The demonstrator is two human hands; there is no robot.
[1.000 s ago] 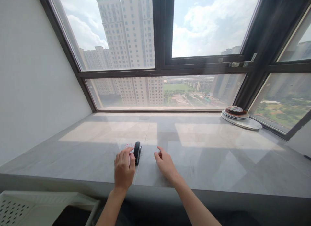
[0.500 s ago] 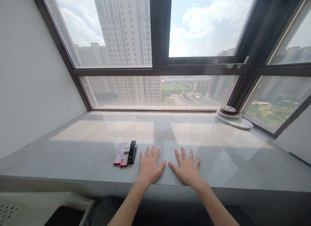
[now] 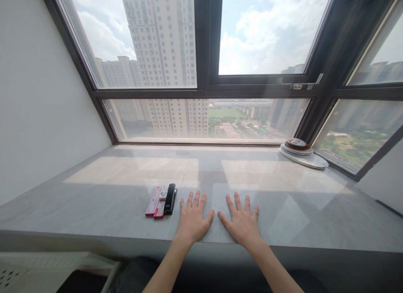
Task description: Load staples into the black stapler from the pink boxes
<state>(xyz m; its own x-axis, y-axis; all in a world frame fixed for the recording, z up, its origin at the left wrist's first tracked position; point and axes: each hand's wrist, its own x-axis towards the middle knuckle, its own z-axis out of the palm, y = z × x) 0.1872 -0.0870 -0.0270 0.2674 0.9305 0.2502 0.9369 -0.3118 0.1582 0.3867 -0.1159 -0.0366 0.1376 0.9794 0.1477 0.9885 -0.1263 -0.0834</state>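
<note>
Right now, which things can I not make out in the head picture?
In the head view:
Small boxes: fine print too small.
Left hand, right hand: palms hidden by the backs.
Lower plates: middles covered by those above.
White basket: cut off by left and bottom edges.

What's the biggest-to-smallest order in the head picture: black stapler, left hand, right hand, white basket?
1. White basket, even cut off by the picture's edge
2. Left hand and right hand: too alike to rank
3. Black stapler

The left hand (image 3: 193, 221) has moved off the stapler (image 3: 170, 199) and flattened.
</note>
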